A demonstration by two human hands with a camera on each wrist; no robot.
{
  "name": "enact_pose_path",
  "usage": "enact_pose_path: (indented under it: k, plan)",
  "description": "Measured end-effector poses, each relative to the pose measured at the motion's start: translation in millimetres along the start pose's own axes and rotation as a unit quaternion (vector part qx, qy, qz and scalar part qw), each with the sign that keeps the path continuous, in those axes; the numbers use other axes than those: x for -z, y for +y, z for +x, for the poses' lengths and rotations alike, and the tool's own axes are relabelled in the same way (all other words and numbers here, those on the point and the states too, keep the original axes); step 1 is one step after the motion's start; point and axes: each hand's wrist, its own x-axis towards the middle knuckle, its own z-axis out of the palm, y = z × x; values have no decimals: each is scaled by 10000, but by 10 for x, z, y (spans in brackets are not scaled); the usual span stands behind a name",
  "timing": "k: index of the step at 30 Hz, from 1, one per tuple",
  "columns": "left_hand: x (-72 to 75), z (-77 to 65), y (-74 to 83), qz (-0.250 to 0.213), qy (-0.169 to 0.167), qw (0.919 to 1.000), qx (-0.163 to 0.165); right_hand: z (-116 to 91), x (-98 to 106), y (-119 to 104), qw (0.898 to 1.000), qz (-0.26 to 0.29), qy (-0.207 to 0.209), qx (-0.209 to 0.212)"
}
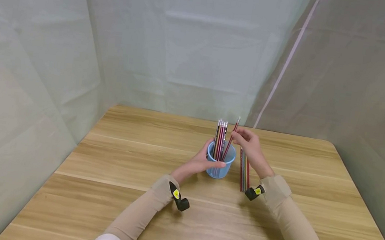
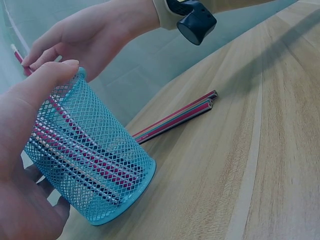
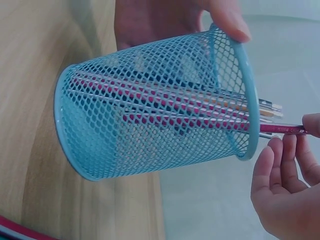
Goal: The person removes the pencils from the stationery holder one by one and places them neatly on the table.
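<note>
A blue mesh pencil cup (image 1: pixel 218 172) stands on the table, and my left hand (image 1: pixel 202 162) grips it from the left with the thumb along its rim. Several pencils (image 1: pixel 220 135) with silvery ends lean inside the cup, seen through the mesh in both wrist views. My right hand (image 1: pixel 251 146) pinches a dark red pencil (image 3: pixel 280 128) near its upper end. The lower part of that pencil is inside the cup, and its tip hangs above the cup's base in the right wrist view. Right of the cup lies a bundle of coloured pencils (image 1: pixel 244 172) on the table.
The wooden table (image 1: pixel 130 160) has light fabric walls (image 1: pixel 203 57) behind it and at both sides. Each wrist carries a black camera (image 1: pixel 255 192) on a beige sleeve. The right forearm passes just beside the pencil bundle.
</note>
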Motion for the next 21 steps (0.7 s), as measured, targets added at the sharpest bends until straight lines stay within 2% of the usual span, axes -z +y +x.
enact_pose_path:
  k: [10,21]
  plan:
    - [16,1,6,-24,-14,10000,7,-9,20,-59,9983,375,64,439]
    - [19,4,14,2,-23,10000,95,-14,70,-110,9964,685,220,449]
